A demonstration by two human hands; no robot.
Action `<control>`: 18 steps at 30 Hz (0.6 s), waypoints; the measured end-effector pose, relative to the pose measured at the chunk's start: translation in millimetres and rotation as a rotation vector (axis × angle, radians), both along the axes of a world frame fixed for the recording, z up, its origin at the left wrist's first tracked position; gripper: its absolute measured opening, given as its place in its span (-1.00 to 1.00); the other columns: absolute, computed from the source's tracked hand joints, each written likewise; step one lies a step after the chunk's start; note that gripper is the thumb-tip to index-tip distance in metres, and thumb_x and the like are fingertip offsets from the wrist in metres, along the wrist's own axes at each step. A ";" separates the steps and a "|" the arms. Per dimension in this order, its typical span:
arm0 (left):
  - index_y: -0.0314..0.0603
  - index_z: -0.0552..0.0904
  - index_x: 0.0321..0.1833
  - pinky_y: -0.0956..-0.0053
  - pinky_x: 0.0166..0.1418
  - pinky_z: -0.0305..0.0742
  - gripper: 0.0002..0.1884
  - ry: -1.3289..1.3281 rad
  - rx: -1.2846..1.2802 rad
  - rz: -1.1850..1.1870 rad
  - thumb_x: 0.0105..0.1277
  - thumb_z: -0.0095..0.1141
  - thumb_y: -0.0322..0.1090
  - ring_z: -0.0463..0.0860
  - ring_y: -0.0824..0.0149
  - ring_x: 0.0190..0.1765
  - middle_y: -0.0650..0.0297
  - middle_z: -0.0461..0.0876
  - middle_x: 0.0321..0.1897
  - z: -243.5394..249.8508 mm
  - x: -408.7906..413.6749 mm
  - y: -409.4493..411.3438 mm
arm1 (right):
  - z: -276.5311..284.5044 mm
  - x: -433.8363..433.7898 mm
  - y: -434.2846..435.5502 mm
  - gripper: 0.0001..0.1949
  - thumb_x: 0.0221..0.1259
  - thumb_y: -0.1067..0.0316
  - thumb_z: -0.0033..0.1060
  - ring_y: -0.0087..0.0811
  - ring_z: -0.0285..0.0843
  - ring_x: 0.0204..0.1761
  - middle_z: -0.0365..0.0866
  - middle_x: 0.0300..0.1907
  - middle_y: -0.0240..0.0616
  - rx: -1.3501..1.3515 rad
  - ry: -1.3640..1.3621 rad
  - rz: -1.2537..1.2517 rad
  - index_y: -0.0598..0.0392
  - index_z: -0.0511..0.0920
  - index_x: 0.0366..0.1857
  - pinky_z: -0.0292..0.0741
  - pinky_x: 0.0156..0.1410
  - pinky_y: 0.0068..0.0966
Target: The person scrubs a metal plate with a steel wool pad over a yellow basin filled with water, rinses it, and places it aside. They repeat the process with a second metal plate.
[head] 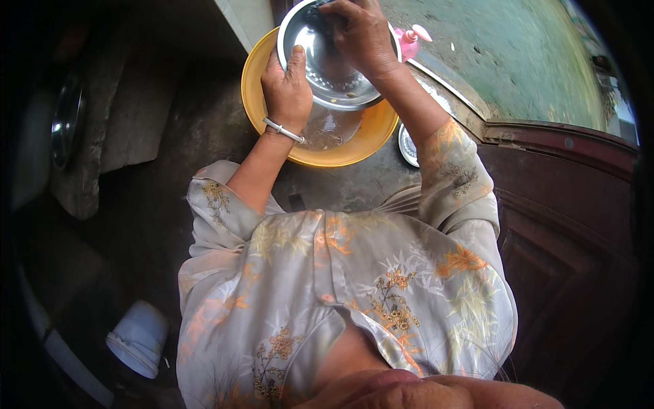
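Note:
My left hand (288,87) grips the left rim of a shiny stainless-steel bowl (319,76), thumb on the inside wall. The bowl is tilted with its open side towards me, and small bits of residue cling near its lower edge. My right hand (360,41) reaches into the bowl with bent fingers against its upper inside. Something dark shows by those fingertips, but what it is and whether I hold it is unclear. Beneath the bowl, a yellow basin (334,159) on the floor contains cloudy water (327,130) with bits floating in it.
Behind the basin at the right is a pink pump bottle (407,45). A metal dish or lid (407,147) lies right of the basin, near a doorsill and a dark red panelled door (557,220). At left are a round metal vessel (66,122) and a pale bucket (139,335).

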State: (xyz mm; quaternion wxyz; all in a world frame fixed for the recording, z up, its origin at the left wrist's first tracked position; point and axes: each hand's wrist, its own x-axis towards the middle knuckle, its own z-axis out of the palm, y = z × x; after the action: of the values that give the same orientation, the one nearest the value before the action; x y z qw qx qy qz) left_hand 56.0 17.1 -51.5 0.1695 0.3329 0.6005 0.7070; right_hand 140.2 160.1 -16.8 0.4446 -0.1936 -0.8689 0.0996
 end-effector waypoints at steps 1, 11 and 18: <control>-0.35 0.58 0.15 0.37 0.02 0.53 -0.66 -0.027 -0.024 -0.008 0.58 0.01 -0.19 0.69 0.24 -0.11 0.12 0.73 -0.16 1.9 -0.5 1.6 | 4.1 -10.1 -18.7 -0.81 0.07 0.48 0.42 -0.11 0.64 -0.10 0.65 -0.11 -0.22 -0.087 0.010 0.046 -0.04 0.73 -0.23 0.57 0.02 -0.24; -0.37 0.60 0.12 0.55 0.07 0.47 -0.64 0.004 -0.048 -0.028 0.58 0.05 -0.16 0.54 0.50 -0.10 0.34 0.66 -0.15 12.4 3.6 -8.9 | 30.8 24.4 -24.3 -0.83 0.07 0.39 0.27 -0.01 0.54 0.07 0.58 0.01 -0.13 -0.497 -0.319 -0.090 0.02 0.65 -0.23 0.50 0.11 -0.10; -0.40 0.59 0.10 0.45 -0.06 0.53 -0.64 -0.203 0.057 0.041 0.59 0.01 -0.16 0.58 0.43 -0.20 0.24 0.70 -0.22 7.0 -32.6 -8.7 | 15.2 23.7 -47.2 -0.83 -0.03 0.51 0.39 -0.18 0.54 -0.01 0.62 -0.14 -0.29 -0.163 -0.318 0.352 0.00 0.73 -0.33 0.55 0.08 -0.28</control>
State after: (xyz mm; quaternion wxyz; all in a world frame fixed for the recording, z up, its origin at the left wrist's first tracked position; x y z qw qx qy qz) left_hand 23.3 8.4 -44.5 0.2053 0.2518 0.5667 0.7572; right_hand 163.9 112.9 -1.6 0.2612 -0.0877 -0.9373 0.2134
